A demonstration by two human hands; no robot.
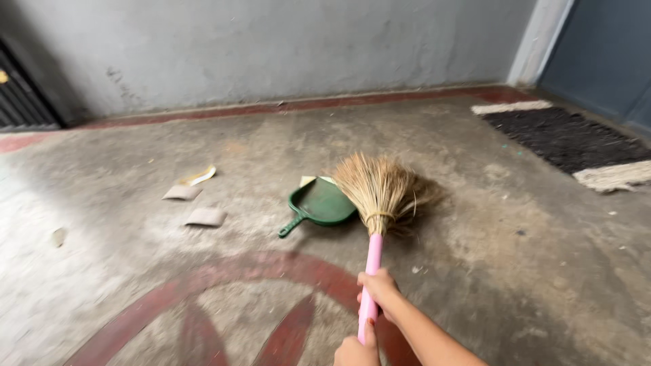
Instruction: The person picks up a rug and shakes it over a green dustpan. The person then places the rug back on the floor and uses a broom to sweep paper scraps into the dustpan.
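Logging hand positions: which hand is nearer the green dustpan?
Right. The right hand grips the broom handle nearer the green dustpan; the left hand grips lower, at the frame's bottom edge.

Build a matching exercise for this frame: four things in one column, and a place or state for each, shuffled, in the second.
Things:
1. broom
2. dustpan
3. doormat
4. paper scraps

Places or states:
A. lies near the door, at far right
B. held by its pink handle in both hands
C. scattered on the floor left of the dustpan
D. green, lying on the floor beside the bristles

Pairs: 1-B, 2-D, 3-A, 4-C
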